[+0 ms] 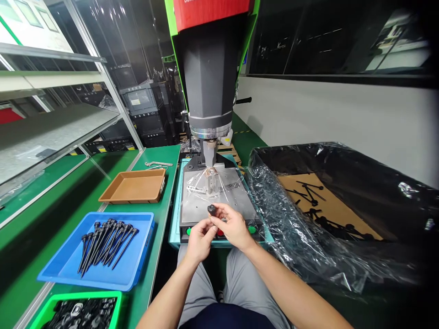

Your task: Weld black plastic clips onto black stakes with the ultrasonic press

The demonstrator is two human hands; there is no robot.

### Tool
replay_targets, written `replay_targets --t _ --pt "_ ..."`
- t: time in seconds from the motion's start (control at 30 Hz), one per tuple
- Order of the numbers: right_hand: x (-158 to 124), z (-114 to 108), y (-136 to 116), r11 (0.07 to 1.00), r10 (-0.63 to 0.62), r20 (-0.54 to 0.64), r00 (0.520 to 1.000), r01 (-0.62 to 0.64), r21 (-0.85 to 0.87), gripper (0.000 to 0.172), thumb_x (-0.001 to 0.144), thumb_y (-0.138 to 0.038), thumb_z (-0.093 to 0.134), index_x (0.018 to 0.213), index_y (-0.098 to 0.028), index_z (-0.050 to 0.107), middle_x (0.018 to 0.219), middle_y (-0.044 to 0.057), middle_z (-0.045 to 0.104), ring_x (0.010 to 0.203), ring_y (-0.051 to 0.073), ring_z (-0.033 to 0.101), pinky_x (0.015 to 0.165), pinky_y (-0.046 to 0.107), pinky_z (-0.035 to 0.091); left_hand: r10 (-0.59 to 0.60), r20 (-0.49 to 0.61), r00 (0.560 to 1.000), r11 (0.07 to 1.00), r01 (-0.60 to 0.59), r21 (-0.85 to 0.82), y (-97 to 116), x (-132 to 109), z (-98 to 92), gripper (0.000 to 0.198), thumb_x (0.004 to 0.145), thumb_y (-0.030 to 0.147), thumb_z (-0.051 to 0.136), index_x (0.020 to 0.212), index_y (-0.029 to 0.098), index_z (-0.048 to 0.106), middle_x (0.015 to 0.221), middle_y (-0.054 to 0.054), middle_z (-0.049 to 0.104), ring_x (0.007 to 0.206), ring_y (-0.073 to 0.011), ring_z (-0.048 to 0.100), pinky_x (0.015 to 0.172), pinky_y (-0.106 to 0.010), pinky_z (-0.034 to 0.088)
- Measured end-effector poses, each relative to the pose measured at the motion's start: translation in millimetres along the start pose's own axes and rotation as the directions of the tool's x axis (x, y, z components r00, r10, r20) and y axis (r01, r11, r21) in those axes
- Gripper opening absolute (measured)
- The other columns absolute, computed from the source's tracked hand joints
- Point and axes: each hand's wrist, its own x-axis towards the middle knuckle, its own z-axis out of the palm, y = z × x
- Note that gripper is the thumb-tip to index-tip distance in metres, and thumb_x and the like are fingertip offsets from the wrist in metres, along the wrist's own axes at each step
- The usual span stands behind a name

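A small black plastic part with a rounded, knob-like head (pixel 211 209) stands up between my fingertips, in front of the press. My right hand (pixel 232 225) pinches it from the right with thumb and fingers. Just below, my left hand (pixel 201 237) is closed, its fingertips meeting those of the right. Whatever lies between the left fingers is hidden. Behind the hands, a metal fixture (pixel 211 182) draped in clear film rises from the grey base plate (pixel 195 210). The press's horn (pixel 209 153) hangs directly above the fixture.
Left, a blue tray (pixel 61 269) holds several black rods with heads (pixel 106 240). A green bin (pixel 118 304) of small black parts and a brown tray (pixel 132 200) flank it. Wrenches (pixel 159 164) lie behind. Right, a plastic-lined box (pixel 274 205) contains black rods on cardboard (pixel 339 214).
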Motion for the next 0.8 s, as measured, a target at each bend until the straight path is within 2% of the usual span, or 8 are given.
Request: replay_targets --t 0.2,0.43,0.6,0.7,0.8 --pt "-2 6 0 0.994 -0.048 -0.031 0.998 0.045 -0.102 0.035 0.077 -0.024 0.066 0.111 -0.020 0.061 0.079 0.001 0.065 0.070 0.016 0.061 0.068 0.030 0.053 0.006 -0.024 1.000 1.000 -0.005 0.015 1 -1 -3.1 0.025 0.086 0.034 0.061 0.099 0.015 0.068 0.087 -0.005 0.069 0.083 -0.0171 0.061 0.080 -0.030 0.048" --pt "0 15 -10 0.945 -0.216 -0.014 0.976 0.205 -0.253 0.029 0.078 -0.020 0.065 0.107 -0.022 0.062 0.086 0.002 0.065 0.074 0.017 0.061 0.073 0.031 0.052 0.054 -0.059 0.997 0.988 -0.045 0.147 4 -5 -10.6 0.023 0.089 0.035 0.056 0.091 0.015 0.069 0.086 -0.005 0.066 0.085 -0.0175 0.059 0.082 -0.030 0.048" --pt "1 26 -10 0.940 -0.240 0.032 0.970 0.240 -0.241 0.027 0.080 -0.027 0.065 0.106 -0.022 0.062 0.088 0.003 0.065 0.074 0.017 0.062 0.073 0.032 0.053 0.094 -0.131 0.987 0.967 -0.060 0.246 11 -17 -13.8 0.022 0.090 0.034 0.055 0.092 0.017 0.068 0.091 -0.006 0.066 0.086 -0.0178 0.060 0.081 -0.030 0.048" --pt "-1 30 -1 0.966 -0.167 0.103 0.981 0.184 -0.180 0.041 0.078 -0.035 0.070 0.115 -0.022 0.058 0.089 0.004 0.065 0.075 0.018 0.062 0.074 0.034 0.054 0.126 -0.174 0.977 0.922 -0.050 0.384 28 -33 -28.9 0.020 0.089 0.032 0.056 0.095 0.018 0.069 0.090 -0.006 0.067 0.084 -0.0174 0.060 0.078 -0.029 0.048" --pt "-4 31 13 0.991 -0.102 0.163 0.981 0.115 -0.074 0.050 0.076 -0.040 0.072 0.120 -0.022 0.055 0.091 0.005 0.065 0.077 0.019 0.063 0.074 0.036 0.054 0.170 -0.265 0.949 0.829 0.008 0.559 53 -53 -65.7 0.019 0.088 0.031 0.057 0.097 0.019 0.070 0.091 -0.005 0.067 0.083 -0.0170 0.061 0.077 -0.028 0.048"
